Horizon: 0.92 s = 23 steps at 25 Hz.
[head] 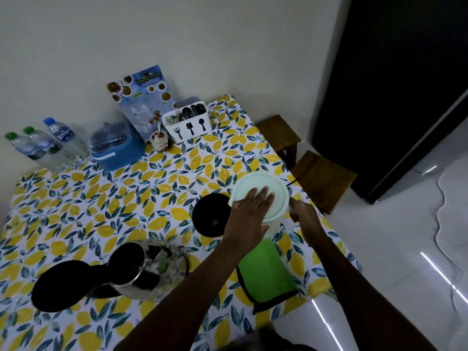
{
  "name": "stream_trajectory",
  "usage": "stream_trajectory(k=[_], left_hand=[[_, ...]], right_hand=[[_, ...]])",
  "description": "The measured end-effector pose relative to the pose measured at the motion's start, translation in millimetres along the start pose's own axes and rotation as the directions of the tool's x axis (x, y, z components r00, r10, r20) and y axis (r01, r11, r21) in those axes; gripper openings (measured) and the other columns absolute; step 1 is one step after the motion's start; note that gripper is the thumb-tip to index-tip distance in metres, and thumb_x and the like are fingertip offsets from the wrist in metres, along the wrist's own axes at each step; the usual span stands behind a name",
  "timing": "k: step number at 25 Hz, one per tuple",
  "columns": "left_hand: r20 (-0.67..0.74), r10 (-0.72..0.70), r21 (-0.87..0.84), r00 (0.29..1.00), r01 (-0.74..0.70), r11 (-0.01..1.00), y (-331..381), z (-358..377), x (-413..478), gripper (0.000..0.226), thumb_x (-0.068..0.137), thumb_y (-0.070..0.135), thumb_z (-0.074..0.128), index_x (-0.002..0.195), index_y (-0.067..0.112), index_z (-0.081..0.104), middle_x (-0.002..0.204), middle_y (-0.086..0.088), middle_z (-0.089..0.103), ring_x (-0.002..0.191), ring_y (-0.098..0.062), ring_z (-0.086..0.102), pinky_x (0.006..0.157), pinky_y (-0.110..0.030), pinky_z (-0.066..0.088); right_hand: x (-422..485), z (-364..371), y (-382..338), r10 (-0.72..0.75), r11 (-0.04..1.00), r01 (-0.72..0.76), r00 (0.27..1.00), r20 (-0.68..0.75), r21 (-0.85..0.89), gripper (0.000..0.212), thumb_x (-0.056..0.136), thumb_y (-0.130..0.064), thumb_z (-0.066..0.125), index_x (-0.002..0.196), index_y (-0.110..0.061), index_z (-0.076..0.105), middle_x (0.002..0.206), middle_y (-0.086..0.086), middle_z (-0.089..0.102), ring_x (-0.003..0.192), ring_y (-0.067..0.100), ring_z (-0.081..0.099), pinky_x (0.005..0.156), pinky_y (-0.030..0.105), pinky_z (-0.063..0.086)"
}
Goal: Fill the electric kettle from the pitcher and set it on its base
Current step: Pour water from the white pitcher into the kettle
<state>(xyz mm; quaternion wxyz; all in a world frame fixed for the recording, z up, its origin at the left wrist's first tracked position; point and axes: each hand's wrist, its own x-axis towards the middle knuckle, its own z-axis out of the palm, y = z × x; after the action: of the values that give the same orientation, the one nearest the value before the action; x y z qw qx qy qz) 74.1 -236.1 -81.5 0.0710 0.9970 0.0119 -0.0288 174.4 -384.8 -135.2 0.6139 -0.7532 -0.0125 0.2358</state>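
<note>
A white pitcher (276,188) with a round white lid stands near the table's right edge. My left hand (249,211) lies flat on its lid, fingers spread. My right hand (304,214) is closed around the pitcher's handle on its right side. The steel electric kettle (134,269) sits at the front left with its black lid swung open to the left. The round black kettle base (211,215) lies on the cloth just left of the pitcher, with nothing on it.
A green cloth (266,274) lies in front of the pitcher. At the back stand three water bottles (48,143), a blue container (116,148), a small jar (159,140), a menu card (141,97) and a white cutlery holder (188,125). Two wooden stools (321,178) sit beside the table's right edge.
</note>
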Motion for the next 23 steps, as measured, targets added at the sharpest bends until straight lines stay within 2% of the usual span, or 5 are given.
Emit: stream_trajectory(k=[5, 8, 17, 20, 23], left_hand=[[-0.093, -0.022, 0.063, 0.995, 0.028, 0.998, -0.3, -12.8, -21.5, 0.085, 0.080, 0.041, 0.068, 0.147, 0.012, 0.025, 0.157, -0.014, 0.028, 0.144, -0.035, 0.026, 0.113, -0.051, 0.030], [-0.083, -0.065, 0.046, 0.994, 0.069, 0.997, -9.1, -32.3, -41.4, 0.093, 0.084, 0.038, 0.065, 0.150, 0.009, 0.007, 0.161, -0.018, 0.008, 0.148, -0.039, 0.007, 0.119, -0.050, 0.015], [-0.167, -0.260, -0.187, 0.951, 0.228, 0.955, -64.8, -53.9, -155.6, 0.093, 0.089, 0.044, 0.057, 0.150, 0.009, -0.005, 0.161, -0.017, -0.005, 0.148, -0.036, -0.007, 0.123, -0.047, 0.005], [-0.226, -0.349, -0.277, 0.910, 0.283, 0.918, -73.8, -56.6, -174.2, 0.092, 0.089, 0.045, 0.058, 0.150, 0.009, -0.002, 0.161, -0.018, -0.003, 0.148, -0.036, -0.005, 0.122, -0.046, 0.005], [-0.242, -0.415, -0.364, 0.877, 0.315, 0.877, -81.2, -61.8, -183.2, 0.094, 0.087, 0.045, 0.060, 0.151, 0.010, 0.001, 0.161, -0.017, -0.002, 0.148, -0.037, -0.004, 0.121, -0.047, 0.005]], right_hand=[[-18.1, 17.0, -13.5, -0.044, 0.993, 0.038, 0.998, 0.052, 0.116, 0.046, 0.085, -0.042, 0.058, 0.058, -0.010, 0.038, 0.054, 0.005, 0.031, 0.053, 0.018, 0.029, 0.058, 0.033, 0.026], [-28.0, 37.8, -33.8, -0.080, 0.987, 0.064, 0.992, 0.099, 0.149, 0.045, 0.083, -0.041, 0.061, 0.060, -0.009, 0.038, 0.054, 0.005, 0.027, 0.050, 0.017, 0.027, 0.055, 0.032, 0.023], [-89.1, 140.2, -81.2, -0.074, 0.997, 0.074, 0.980, 0.185, 0.007, 0.034, 0.085, -0.024, 0.070, 0.055, -0.013, 0.061, 0.052, 0.003, 0.058, 0.038, 0.007, 0.055, 0.036, 0.014, 0.037], [-105.5, 159.6, -102.7, -0.087, 0.990, 0.108, 0.972, 0.216, -0.091, 0.034, 0.082, -0.032, 0.072, 0.064, -0.005, 0.068, 0.061, 0.006, 0.066, 0.046, 0.011, 0.062, 0.039, 0.015, 0.043], [-112.5, 173.2, -127.3, -0.158, 0.954, 0.211, 0.957, 0.242, -0.212, 0.034, 0.081, -0.036, 0.073, 0.060, -0.010, 0.064, 0.062, 0.007, 0.063, 0.052, 0.013, 0.061, 0.047, 0.016, 0.044]])
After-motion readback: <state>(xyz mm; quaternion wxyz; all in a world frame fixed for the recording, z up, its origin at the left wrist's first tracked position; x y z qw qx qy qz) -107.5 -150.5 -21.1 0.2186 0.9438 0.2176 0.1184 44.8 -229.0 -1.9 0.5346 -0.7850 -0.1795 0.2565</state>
